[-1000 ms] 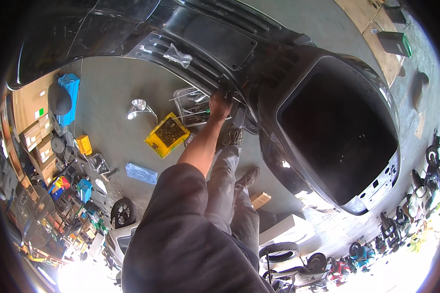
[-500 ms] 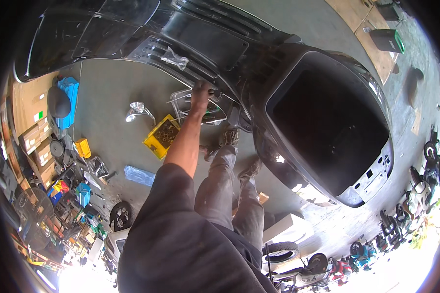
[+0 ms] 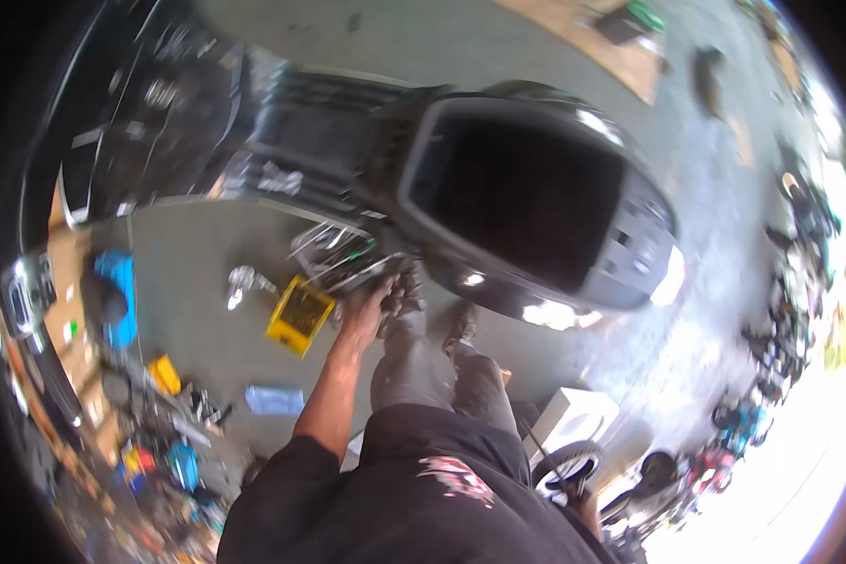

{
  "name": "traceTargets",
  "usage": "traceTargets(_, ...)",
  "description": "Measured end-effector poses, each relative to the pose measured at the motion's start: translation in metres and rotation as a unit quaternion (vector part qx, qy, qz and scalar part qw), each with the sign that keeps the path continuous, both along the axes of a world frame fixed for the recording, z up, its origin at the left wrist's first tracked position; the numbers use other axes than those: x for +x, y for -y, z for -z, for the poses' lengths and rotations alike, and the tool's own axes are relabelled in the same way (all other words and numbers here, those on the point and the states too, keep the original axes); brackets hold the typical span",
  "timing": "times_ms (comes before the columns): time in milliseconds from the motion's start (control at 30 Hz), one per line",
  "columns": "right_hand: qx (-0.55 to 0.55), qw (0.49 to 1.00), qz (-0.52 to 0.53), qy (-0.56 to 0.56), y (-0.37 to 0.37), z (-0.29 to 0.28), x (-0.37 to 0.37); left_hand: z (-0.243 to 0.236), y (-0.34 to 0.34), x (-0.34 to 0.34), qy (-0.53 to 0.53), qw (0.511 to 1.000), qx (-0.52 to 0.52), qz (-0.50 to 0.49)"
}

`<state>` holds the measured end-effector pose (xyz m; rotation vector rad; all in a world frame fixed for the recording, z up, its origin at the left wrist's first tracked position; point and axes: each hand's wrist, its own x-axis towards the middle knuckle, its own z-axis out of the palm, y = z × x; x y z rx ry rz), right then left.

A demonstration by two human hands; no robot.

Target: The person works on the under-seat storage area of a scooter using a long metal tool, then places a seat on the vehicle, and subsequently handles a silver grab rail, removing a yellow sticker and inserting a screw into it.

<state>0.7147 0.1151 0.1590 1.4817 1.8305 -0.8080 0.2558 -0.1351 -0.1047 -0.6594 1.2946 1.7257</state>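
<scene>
Yellow square plastic tray (image 3: 287, 338), and just right of it hangs the left hand (image 3: 360, 312), fingers too blurred to tell apart or together! Well to its lower right, the right hand (image 3: 587, 512), grip unreadable, by a thin dark rod (image 3: 540, 449); beyond the tray, glossy black scooter body (image 3: 343, 141).

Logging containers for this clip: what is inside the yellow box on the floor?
Dark brownish contents show inside the yellow box, too blurred to identify. Anything beneath their top layer is covered and cannot be seen.
</scene>
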Motion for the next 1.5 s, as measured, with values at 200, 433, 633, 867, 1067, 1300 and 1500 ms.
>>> traceTargets(200, -0.021, 0.998, 0.063, -0.005, -0.05, -0.161, -0.123, -0.142, -0.081, 0.003, -0.032, 0.982, 0.088, 0.162)
traceTargets(433, 0.116, 0.923, 0.078, -0.358, -0.138, -0.184, -0.091, -0.233, -0.17, 0.025, -0.008, 0.968, 0.219, 0.124)
traceTargets(633, -0.036, 0.845, 0.109, -0.522, -0.138, -0.072, -0.228, -0.289, -0.244, 0.053, 0.028, 0.945, 0.302, 0.12)
traceTargets(867, 0.007, 0.828, -0.138, -0.543, -0.152, -0.053, -0.259, -0.303, -0.272, 0.083, -0.008, 0.952, 0.288, 0.1)
traceTargets(1067, 0.075, 0.792, -0.207, -0.57, -0.162, -0.043, -0.273, -0.295, -0.277, 0.087, -0.021, 0.947, 0.306, 0.099)
traceTargets(1300, 0.068, 0.75, -0.206, -0.625, -0.161, -0.053, -0.286, -0.315, -0.272, 0.076, 0.006, 0.954, 0.282, 0.107)
traceTargets(1500, -0.063, 0.805, -0.082, -0.584, -0.15, -0.07, -0.295, -0.309, -0.259, 0.06, -0.016, 0.953, 0.275, 0.129)
